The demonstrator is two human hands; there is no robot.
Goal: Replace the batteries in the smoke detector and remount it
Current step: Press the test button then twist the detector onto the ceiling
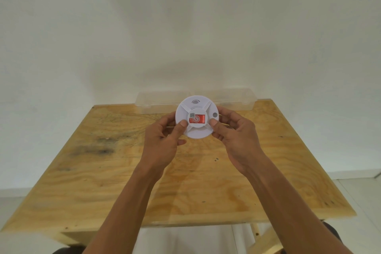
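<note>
Pinching the smoke detector (pixel 196 117) between them, the left hand (pixel 165 140) and right hand (pixel 233 130) each close on its rim, thumbs pressed on the front face beside the red label (pixel 197 119), the other fingers curled behind out of sight. It hangs in the air above the far half of the table (pixel 103 171), face tilted toward the camera. Judging by its looks, it is a light, rigid plastic disc with a smooth, somewhat slippery shell; the raised ribs and the rim seem the surest places to hold while twisting it open. A clear plastic box (pixel 233 100) lies just behind, along the table's far edge against the wall. Nearer the body, bare wood is free for setting parts down, well clear of the side edges.
</note>
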